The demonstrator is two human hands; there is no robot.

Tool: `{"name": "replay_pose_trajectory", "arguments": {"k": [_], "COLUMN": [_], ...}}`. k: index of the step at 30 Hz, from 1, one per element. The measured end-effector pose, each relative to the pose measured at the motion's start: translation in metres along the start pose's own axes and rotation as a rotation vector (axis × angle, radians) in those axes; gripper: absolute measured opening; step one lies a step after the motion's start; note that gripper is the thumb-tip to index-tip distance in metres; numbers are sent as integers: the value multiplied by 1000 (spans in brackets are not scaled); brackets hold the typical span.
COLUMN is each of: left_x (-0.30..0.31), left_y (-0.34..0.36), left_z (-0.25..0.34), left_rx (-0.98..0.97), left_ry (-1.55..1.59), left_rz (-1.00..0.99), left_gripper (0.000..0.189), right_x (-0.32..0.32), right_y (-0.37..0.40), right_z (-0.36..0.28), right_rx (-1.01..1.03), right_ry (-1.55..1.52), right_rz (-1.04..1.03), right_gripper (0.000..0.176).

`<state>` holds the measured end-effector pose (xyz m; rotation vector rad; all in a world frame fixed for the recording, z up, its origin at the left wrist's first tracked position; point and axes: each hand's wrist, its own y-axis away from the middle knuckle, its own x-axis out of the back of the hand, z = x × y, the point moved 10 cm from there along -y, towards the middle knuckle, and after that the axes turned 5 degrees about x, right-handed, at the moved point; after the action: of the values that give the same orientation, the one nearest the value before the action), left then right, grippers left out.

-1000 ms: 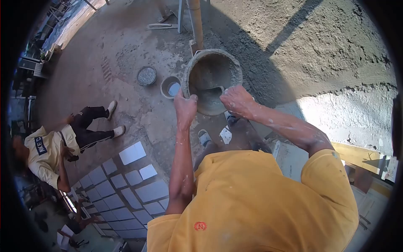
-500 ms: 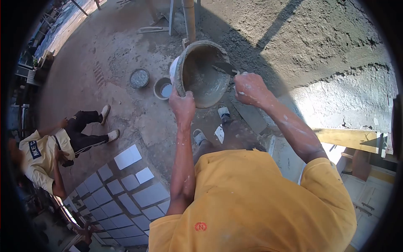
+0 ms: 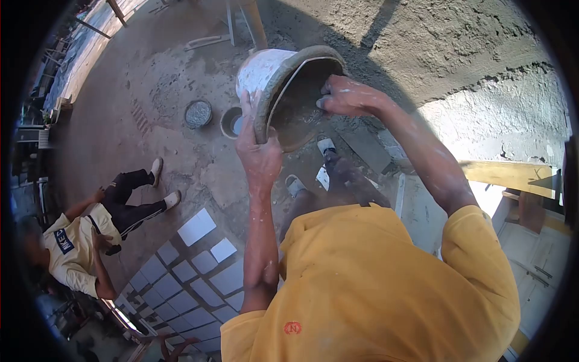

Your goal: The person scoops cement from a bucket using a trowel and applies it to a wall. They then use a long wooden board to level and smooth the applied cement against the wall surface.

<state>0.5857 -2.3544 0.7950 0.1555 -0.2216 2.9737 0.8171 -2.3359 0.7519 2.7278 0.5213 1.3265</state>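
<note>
A large white bucket (image 3: 259,71) with a mortar-crusted rim is tipped on its side, its mouth turned toward the right. My left hand (image 3: 260,158) is closed around the near-left part of the rim, fingers outside and thumb inside. Grey residue coats the shaded inner wall. My right hand (image 3: 348,96) is at the bucket's mouth, closed in a fist on the trowel, whose blade is lost in the dark interior now. A thin wire handle (image 3: 291,79) lies along the rim.
A smaller bucket (image 3: 230,122) and a bowl of grey material (image 3: 198,114) stand on the floor. Wet mortar (image 3: 458,54) covers the surface at upper right. White tiles (image 3: 197,227) lie at lower left, near another person (image 3: 78,247). A post (image 3: 253,24) stands beyond the bucket.
The bucket has been tilted further, showing more of its white outer side. My right hand has moved left into its mouth, and the trowel blade has gone out of sight.
</note>
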Motion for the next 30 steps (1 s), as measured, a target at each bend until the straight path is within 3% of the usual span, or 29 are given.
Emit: {"name": "replay_pose_trajectory", "arguments": {"k": [2,3,8,12,18,21,22,25,29,30], "left_x": [-8,-9,-27,-51,-81,-59,-49,-26,20,30], "left_y": [-1,0,-3,-22,-38,-12,3,24,104,120], "left_z": [-8,-24,-85,-121,-215,-279,-307,-298,-328,-325], "left_rx": [51,130,403,508,756,820,837,916,990,1004], "left_ry": [52,27,81,188,322,233,192,139,87,75], "left_rz": [-39,-27,65,282,423,533,601,653,817,867], "left_gripper": [77,67,43,55,66,72,73,66,68,68], "right_x": [-27,-38,-70,-54,32,119,134,162,179,173], "right_y": [16,28,17,19,-30,-62,-76,-107,-137,-134], "right_z": [25,26,41,56,125,122,122,123,80,78], "right_rx": [-264,-390,-308,-323,-384,-32,-125,-92,239,-129], "right_ry": [-292,-431,-759,-1064,-625,227,231,366,-120,-328], "right_rz": [-142,-210,-191,-90,9,301,144,103,-22,-254], "right_gripper": [34,37,34,33,39,40,46,44,39,40]}}
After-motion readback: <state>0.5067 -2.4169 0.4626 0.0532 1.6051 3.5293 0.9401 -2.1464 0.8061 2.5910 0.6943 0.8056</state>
